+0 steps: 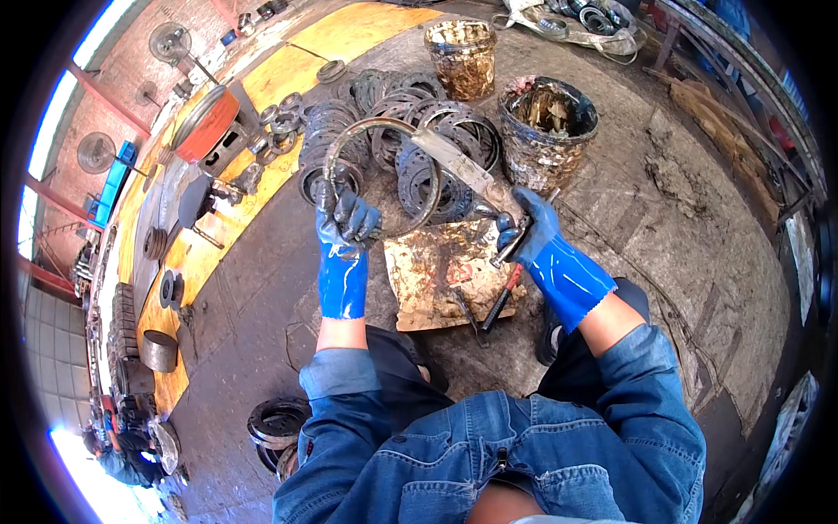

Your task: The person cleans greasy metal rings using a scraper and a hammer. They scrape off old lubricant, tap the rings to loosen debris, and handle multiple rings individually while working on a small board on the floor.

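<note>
My left hand, in a blue rubber glove blackened with grease, is closed around the near left side of a thin metal ring, held upright above the floor. In my gloved right hand is a scraper with a flat, dirty metal blade; its tip meets the ring's upper right edge. A short metal rod also sticks out of the right fist. Below both hands lies a greasy sheet of cardboard, bearing a red-and-black handled tool and a dark slender tool.
Stacks of greasy metal rings stand ahead, beside a grimy bucket with another bucket behind. More black rings lie left of my knee. A bench frame edges the right. Another person is far left.
</note>
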A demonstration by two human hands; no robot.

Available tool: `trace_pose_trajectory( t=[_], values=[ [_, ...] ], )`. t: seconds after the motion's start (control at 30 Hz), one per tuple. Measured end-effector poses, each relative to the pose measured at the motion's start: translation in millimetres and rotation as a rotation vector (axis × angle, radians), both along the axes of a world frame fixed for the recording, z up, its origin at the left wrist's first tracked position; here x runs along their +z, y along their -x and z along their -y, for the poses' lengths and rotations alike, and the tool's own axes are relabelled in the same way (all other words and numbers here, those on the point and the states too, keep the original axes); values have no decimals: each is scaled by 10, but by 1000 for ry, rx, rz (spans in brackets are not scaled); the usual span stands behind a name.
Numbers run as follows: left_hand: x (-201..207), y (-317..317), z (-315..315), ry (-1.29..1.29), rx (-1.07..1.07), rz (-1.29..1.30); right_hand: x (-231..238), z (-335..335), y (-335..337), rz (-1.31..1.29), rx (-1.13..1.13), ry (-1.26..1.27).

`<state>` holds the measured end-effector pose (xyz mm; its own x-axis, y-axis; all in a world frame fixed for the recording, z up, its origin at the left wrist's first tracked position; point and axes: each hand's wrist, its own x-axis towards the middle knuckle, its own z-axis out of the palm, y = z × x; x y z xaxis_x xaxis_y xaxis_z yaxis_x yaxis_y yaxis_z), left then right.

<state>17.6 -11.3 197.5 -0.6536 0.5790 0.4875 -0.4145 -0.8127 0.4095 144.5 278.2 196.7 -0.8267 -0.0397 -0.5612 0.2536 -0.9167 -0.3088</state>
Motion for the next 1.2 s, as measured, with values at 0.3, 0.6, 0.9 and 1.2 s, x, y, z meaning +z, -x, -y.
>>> trace_pose_trajectory(
  t=[0.3, 0.6, 0.9, 1.2],
  values=[
    [-234, -105, -33, 357, 185, 57, 324, 62, -147, -174, 82, -547],
    [5, -276, -62, 676, 264, 78, 306, -200, -139, -639, 393, -1880],
    [14, -260, 39, 716, 355, -7, 128, -4, -229, -181, 446, -1133],
    [114, -344, -93, 752, 565, 132, -429, 379, -258, 7, 531, -352]
  ],
)
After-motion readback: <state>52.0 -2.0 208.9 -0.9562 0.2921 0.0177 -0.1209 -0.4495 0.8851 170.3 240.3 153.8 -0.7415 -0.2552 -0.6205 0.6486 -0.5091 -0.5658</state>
